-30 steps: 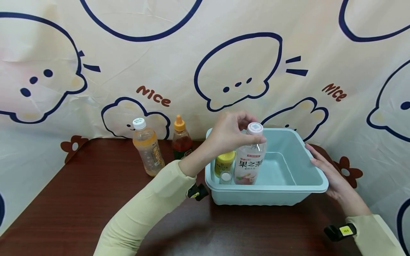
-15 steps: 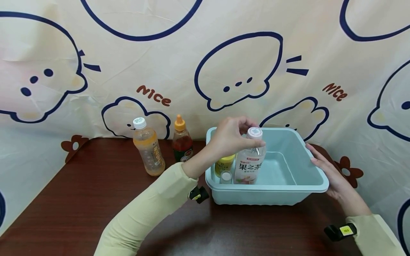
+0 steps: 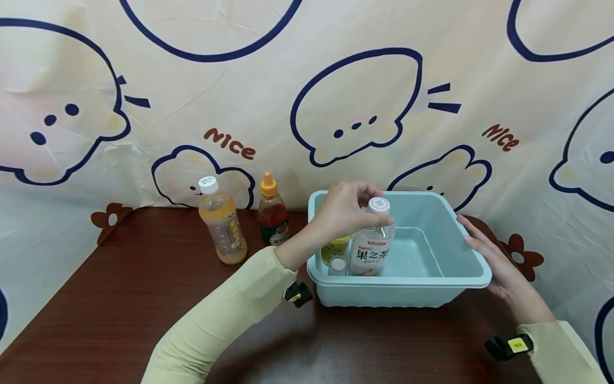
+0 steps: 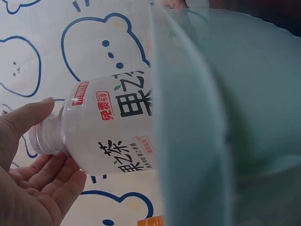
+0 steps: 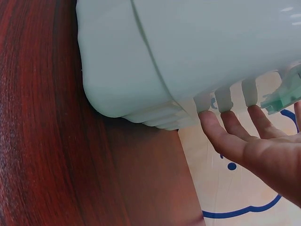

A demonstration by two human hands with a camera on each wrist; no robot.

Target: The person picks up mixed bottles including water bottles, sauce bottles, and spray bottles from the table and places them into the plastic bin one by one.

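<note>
In the head view my left hand (image 3: 346, 209) grips a clear drink bottle (image 3: 370, 253) by its neck. This bottle has a white cap and a printed label, and stands nearly upright in the left part of a pale blue-green bin (image 3: 398, 292). In the left wrist view, thumb and curled fingers are round the neck of the bottle (image 4: 113, 122); the bin wall hides its lower part. Beside it in the bin are a yellow-lidded container (image 3: 334, 250) and a small white-capped jar (image 3: 338, 265). My right hand (image 3: 496, 266) rests extended fingers (image 5: 225, 136) against the bin's right side.
Left of the bin, an orange-tinted bottle with a white cap (image 3: 223, 229) and a dark red squeeze bottle with an orange cap (image 3: 273, 218) stand on the dark wooden table (image 3: 120, 298). A patterned cloth (image 3: 268, 106) hangs close behind.
My left hand and the drink bottle have come down lower into the bin and slightly left. My right hand stays at the bin's side.
</note>
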